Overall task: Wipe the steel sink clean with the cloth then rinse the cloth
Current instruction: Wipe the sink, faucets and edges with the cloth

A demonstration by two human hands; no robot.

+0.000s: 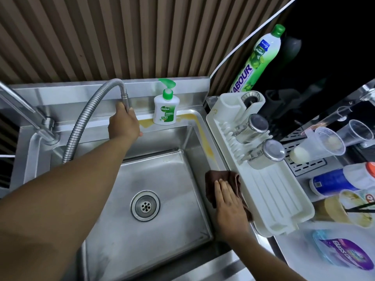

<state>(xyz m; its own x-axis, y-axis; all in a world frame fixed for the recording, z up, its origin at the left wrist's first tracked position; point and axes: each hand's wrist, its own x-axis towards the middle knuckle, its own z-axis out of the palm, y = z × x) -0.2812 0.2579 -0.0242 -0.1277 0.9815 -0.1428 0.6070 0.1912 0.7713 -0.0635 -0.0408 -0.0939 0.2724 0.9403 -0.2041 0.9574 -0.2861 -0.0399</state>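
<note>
The steel sink (162, 179) fills the middle of the view, with a round drain (145, 205) in its floor. A yellow-orange stain (203, 130) runs along the back and right rim. My left hand (123, 123) reaches over the basin and grips the end of the flexible metal spray hose (85, 116) near the back ledge. My right hand (228, 201) lies flat, fingers together, pressing a dark brown cloth (215, 179) onto the sink's right rim. No water is visibly running.
A Dettol pump bottle (166, 106) stands on the back ledge. A white dish rack (261, 179) with two steel cups (251, 128) borders the right rim. A green dish-soap bottle (257, 59), plastic cups (328, 142) and containers crowd the right. The tap base (47, 128) is at left.
</note>
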